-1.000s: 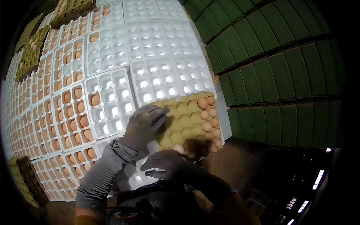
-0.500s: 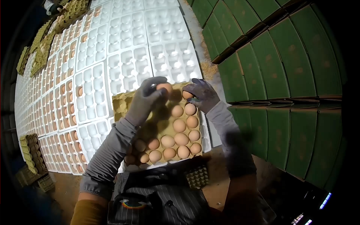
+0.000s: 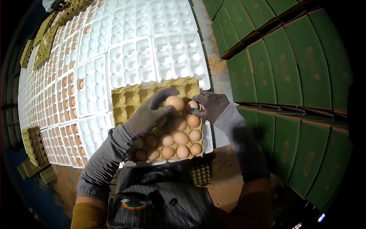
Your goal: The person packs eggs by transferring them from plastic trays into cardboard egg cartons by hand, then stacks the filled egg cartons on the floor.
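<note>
A yellowish pulp tray [image 3: 131,100] lies over white foam trays, with several brown eggs [image 3: 181,138] in its near and right parts. My left hand [image 3: 150,112], in a grey glove, holds a light brown egg [image 3: 174,103] between thumb and fingers above the tray. On the right side, my right hand [image 3: 211,107], also gloved, has its fingertips around another egg [image 3: 192,105] at the tray's right edge. Cups at the tray's far and left sides hold no eggs. My left hand hides part of the middle.
White foam trays [image 3: 131,63] spread ahead and left, some with eggs. Green boxes [image 3: 282,68] stand stacked on the right. Pulp trays are piled at the lower left [image 3: 33,147] and upper left [image 3: 45,47]. Another person's gloved hand [image 3: 49,4] shows at the top left.
The view has shifted. Since the first frame, both hands have moved to the tray's right part and closed on eggs. From the middle frame, both hands and eggs appear slightly lower.
</note>
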The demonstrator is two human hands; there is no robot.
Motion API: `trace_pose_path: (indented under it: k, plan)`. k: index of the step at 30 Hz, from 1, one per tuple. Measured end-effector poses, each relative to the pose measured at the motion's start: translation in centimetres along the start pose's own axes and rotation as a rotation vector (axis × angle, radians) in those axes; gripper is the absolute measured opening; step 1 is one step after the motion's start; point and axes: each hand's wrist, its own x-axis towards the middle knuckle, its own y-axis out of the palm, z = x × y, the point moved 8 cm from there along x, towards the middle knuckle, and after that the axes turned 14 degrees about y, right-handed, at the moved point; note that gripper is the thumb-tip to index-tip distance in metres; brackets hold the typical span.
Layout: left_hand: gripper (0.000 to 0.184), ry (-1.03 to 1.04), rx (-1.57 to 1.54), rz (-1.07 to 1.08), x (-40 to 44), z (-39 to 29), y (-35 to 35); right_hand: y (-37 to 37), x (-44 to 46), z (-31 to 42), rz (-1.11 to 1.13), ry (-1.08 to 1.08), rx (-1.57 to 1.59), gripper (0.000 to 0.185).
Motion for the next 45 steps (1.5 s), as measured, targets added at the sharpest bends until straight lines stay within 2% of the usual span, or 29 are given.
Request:
trace_pose_path:
  k: [1, 3, 4, 5, 7, 8, 10, 11, 12, 13, 14, 15, 16, 18, 20, 21, 22, 23, 26, 28, 30, 35, 37, 39, 41, 42, 43, 44, 45]
  plan:
    - [0.037, 0.094, 0.060, 0.022, -0.3, -0.7, 0.5, 0.1, 0.1, -0.2, 0.023, 0.015, 0.039, 0.042]
    - [0.031, 0.187, 0.751, 0.179, -1.2, -2.4, 2.9, 0.2, 0.5, 0.0, 0.022, -0.023, -0.011, 0.041]
    - [0.023, 0.306, 1.021, 0.156, -1.3, -1.7, 4.4, 0.3, 0.3, 0.1, 0.023, -0.054, -0.065, 0.040]
    - [0.023, 0.309, 1.024, 0.157, -1.3, -1.2, 5.2, -0.1, 0.0, 0.2, 0.019, -0.052, -0.065, 0.040]
    - [0.021, 0.241, 1.337, 0.235, -1.2, 0.0, 5.9, -1.2, -0.5, -0.9, 0.100, 0.137, 0.309, 0.037]
    - [0.021, 0.229, 1.427, 0.250, -1.2, 0.4, 6.0, -1.4, -1.1, -1.7, 0.097, 0.135, 0.304, 0.037]
    - [0.022, 0.239, 1.508, 0.247, -1.5, 0.4, 6.4, -0.8, -3.2, -2.8, 0.463, 0.105, 1.553, 0.032]
    - [0.024, 0.260, 1.504, 0.229, -1.7, 0.0, 6.5, -0.3, -3.7, -2.5, 0.472, 0.096, 1.549, 0.032]
    - [0.025, 0.209, 1.501, 0.221, -1.7, 0.3, 6.6, -0.9, -3.9, -2.5, 0.248, 0.001, 1.370, 0.030]
    - [0.028, 0.284, 1.549, 0.202, -1.6, 0.4, 6.8, -1.5, -4.1, -2.2, 0.032, -0.100, 1.186, 0.028]
    - [0.032, 0.359, 1.598, 0.179, -1.5, 0.6, 6.9, -1.1, -4.3, -1.5, -0.152, -0.214, 0.768, 0.030]
    - [0.036, 0.434, 1.648, 0.152, -1.5, 0.7, 7.1, -0.6, -4.6, -0.3, 0.008, 0.058, 0.453, 0.032]
    - [0.036, 0.373, 1.603, 0.160, -1.2, 1.5, 6.8, 2.9, -4.4, -1.4, 0.149, 0.122, 1.272, 0.032]
    - [0.035, 0.323, 1.396, 0.129, -2.0, 0.7, 5.3, 7.6, -4.1, -3.0, 0.202, 0.249, 1.763, 0.039]
    - [0.037, 0.364, 0.994, 0.019, -4.3, -0.9, 2.6, 3.2, -4.8, -1.1, -0.130, 0.082, 0.800, 0.044]
    - [0.041, 0.264, 0.783, -0.015, -5.6, -1.8, 0.7, 0.3, -6.1, 1.5, -0.299, -0.105, 0.148, 0.045]
    - [0.043, 0.253, 0.749, -0.090, -7.1, -2.2, -1.6, 0.4, -6.7, 0.8, -0.427, -0.184, 0.163, 0.050]
    - [0.045, 0.247, 0.710, -0.163, -8.7, -2.5, -3.9, 0.0, -6.6, 0.6, -0.429, -0.136, 0.253, 0.055]
    - [0.050, 0.182, 0.964, -0.462, -13.3, -3.2, -14.2, -2.0, -5.7, 2.1, -0.413, -0.117, 0.494, 0.058]
    - [0.046, 0.136, 1.142, -0.655, -15.3, -3.8, -21.2, -3.7, -3.9, 7.3, -0.407, -0.162, 0.586, 0.058]
    - [0.044, 0.278, 1.330, -0.740, -14.7, -4.3, -26.3, -5.8, -0.9, 15.8, -0.395, -0.206, 0.497, 0.057]
    - [0.035, 0.074, 1.375, -0.455, -9.3, -0.6, -32.8, -2.1, 13.1, 28.5, -0.529, -0.169, 0.324, 0.051]
    - [0.032, 0.149, 1.356, -0.475, -9.3, -1.6, -33.8, 0.3, 18.2, 30.2, -0.385, -0.044, 0.119, 0.048]
    - [0.032, 0.334, 1.268, -0.581, -9.4, -2.9, -36.2, 1.5, 21.6, 31.0, -0.353, -0.089, 0.134, 0.040]
    - [0.031, 0.279, 1.219, -0.589, -8.7, -3.2, -38.6, 1.5, 23.8, 31.4, -0.292, -0.016, 0.205, 0.033]
    - [0.032, 0.101, 1.214, -0.471, -7.8, -2.1, -39.8, 1.4, 24.5, 31.7, -0.285, 0.066, 0.204, 0.022]
    - [0.033, -0.072, 1.204, -0.349, -7.2, -0.7, -40.6, 1.5, 25.2, 31.9, -0.283, 0.075, 0.193, 0.022]
    - [0.036, 0.067, 1.200, -0.407, -7.3, -1.6, -40.8, 1.2, 25.8, 32.6, -0.286, 0.067, 0.181, 0.020]
    - [0.036, 0.076, 1.194, -0.403, -6.9, -1.8, -41.5, 0.9, 26.4, 33.1, -0.292, 0.060, 0.172, 0.017]
